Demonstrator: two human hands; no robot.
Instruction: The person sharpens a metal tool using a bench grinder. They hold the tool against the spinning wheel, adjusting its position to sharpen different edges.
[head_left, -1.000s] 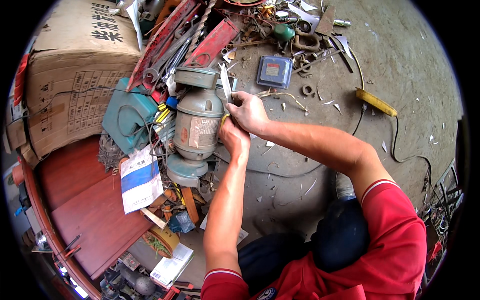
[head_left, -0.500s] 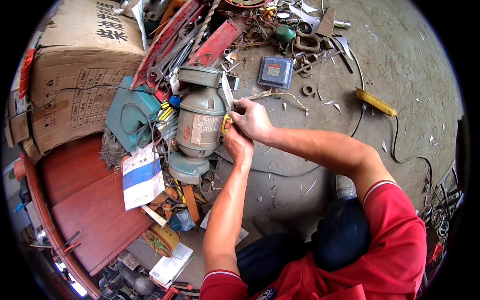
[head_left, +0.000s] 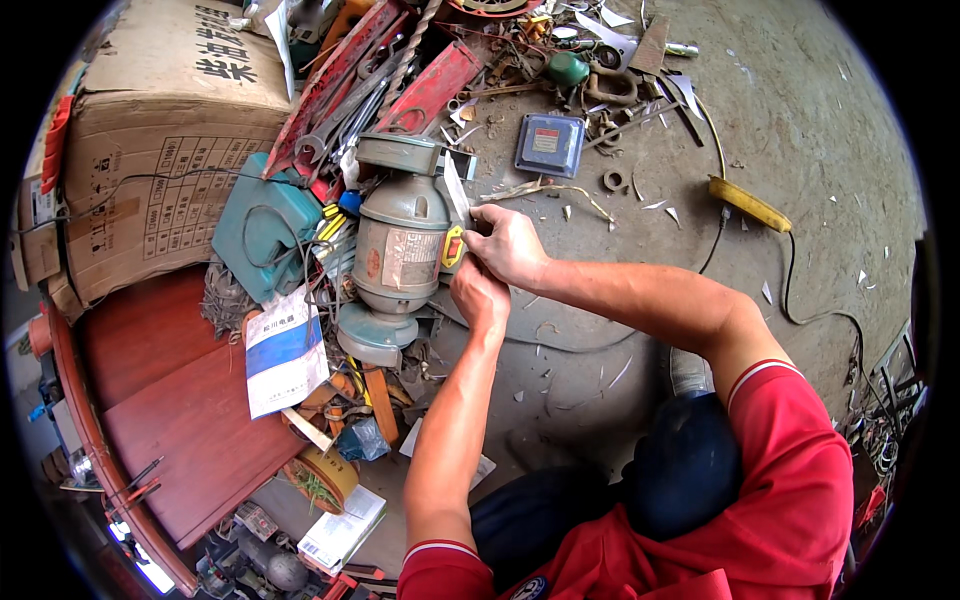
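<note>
A thin white strip (head_left: 456,190), paper or plastic, stands up from between my hands. My right hand (head_left: 512,248) pinches its lower end with thumb and fingers. Just below, my left hand (head_left: 482,292) is closed and touches the right; whatever its fingers hold is hidden. Both hands are beside a grey-green bench grinder (head_left: 400,245), close to its yellow switch plate (head_left: 453,246) with a red rocker. The strip's upper part passes in front of the grinder's upper wheel guard (head_left: 400,152).
A blue-grey square box (head_left: 549,146) lies on the concrete floor beyond my hands. To the right is a yellow power strip (head_left: 750,204) with black cable. Wrenches fill a red metal tray (head_left: 335,85); a teal case (head_left: 265,230) and cardboard box (head_left: 165,190) stand left. Paper scraps litter the floor.
My hands have shifted very slightly right and down, and more of the grinder's yellow switch plate shows. The pinch on the white strip looks the same.
</note>
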